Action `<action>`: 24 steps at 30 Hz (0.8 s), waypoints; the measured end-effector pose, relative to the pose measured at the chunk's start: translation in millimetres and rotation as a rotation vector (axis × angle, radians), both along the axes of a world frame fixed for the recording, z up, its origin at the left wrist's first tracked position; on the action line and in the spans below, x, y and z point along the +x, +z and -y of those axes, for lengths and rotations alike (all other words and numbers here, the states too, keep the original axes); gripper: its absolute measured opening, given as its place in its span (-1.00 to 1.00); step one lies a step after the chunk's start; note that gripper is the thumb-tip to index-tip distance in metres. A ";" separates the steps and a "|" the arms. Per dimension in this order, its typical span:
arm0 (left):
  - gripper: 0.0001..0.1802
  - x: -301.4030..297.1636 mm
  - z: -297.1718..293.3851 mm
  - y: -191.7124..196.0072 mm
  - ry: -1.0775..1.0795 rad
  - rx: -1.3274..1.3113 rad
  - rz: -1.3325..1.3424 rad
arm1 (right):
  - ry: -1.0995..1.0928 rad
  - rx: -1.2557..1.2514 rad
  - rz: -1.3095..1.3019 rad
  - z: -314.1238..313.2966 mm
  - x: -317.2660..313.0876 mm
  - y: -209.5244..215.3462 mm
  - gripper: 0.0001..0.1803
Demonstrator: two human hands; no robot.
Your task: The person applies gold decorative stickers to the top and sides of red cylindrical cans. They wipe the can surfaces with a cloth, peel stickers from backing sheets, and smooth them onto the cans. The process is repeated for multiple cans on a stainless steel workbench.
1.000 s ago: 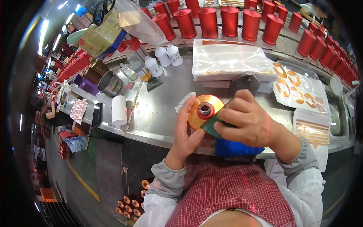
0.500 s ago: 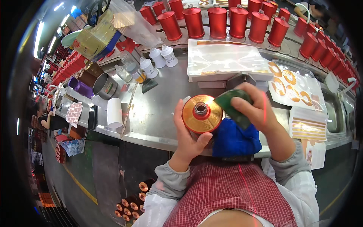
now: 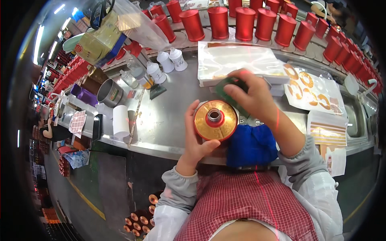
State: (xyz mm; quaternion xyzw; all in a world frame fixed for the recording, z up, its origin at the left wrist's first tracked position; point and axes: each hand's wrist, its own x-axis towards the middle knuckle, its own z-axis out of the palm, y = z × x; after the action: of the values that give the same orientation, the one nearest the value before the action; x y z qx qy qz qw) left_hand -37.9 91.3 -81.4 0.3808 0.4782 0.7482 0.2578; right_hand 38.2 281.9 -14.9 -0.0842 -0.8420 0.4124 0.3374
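A red bottle with a gold ring-shaped top (image 3: 222,127) and a bare glass neck stands near the middle of the metal bench. My left hand (image 3: 195,140) is wrapped round its left side, thumb at the front. My right hand (image 3: 251,90) pinches a dark green flat scraper-like piece (image 3: 228,89) at the far side of the bottle; whether it touches the top I cannot tell. A folded blue cloth (image 3: 251,146) lies at the bench's near edge, just right of the bottle.
Behind my hands is a stack of clear-wrapped white sheets (image 3: 237,60). Gold ring stickers (image 3: 307,92) lie on a sheet to the right. Red bottles (image 3: 219,24) line a conveyor at the back. White bottles (image 3: 155,72), a metal pot (image 3: 110,93) and a paper roll (image 3: 120,121) stand left.
My right hand has moved left and away from me, carrying the green piece from the bottle's right side to its far side. My left hand still holds the bottle in nearly the same place.
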 end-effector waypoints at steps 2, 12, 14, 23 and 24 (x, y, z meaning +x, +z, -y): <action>0.21 4.3 4.3 -5.5 0.079 0.009 -0.069 | 0.033 -0.102 0.002 0.0 4.4 -1.6 -0.68; -0.66 44.0 10.7 -11.5 0.704 -0.033 -1.445 | 0.060 -0.157 0.037 11.1 11.3 -9.3 -0.66; -0.64 45.8 16.4 -16.0 0.685 -0.015 -1.186 | 0.038 -0.149 0.025 12.8 13.2 -10.8 -0.66; -0.32 29.0 7.4 -2.6 0.202 0.162 -0.034 | 0.022 -0.105 -0.021 11.7 13.4 -13.2 -0.64; -0.32 29.7 6.0 -3.7 0.228 0.128 -0.084 | 0.023 -0.100 -0.017 12.0 13.7 -13.0 -0.64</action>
State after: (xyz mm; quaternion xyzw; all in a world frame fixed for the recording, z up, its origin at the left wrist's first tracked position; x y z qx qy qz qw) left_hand -8.2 85.4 -85.1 0.3706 0.4801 0.7850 0.1260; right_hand 52.0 269.9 -27.9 -0.0878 -0.8183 0.4587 0.3349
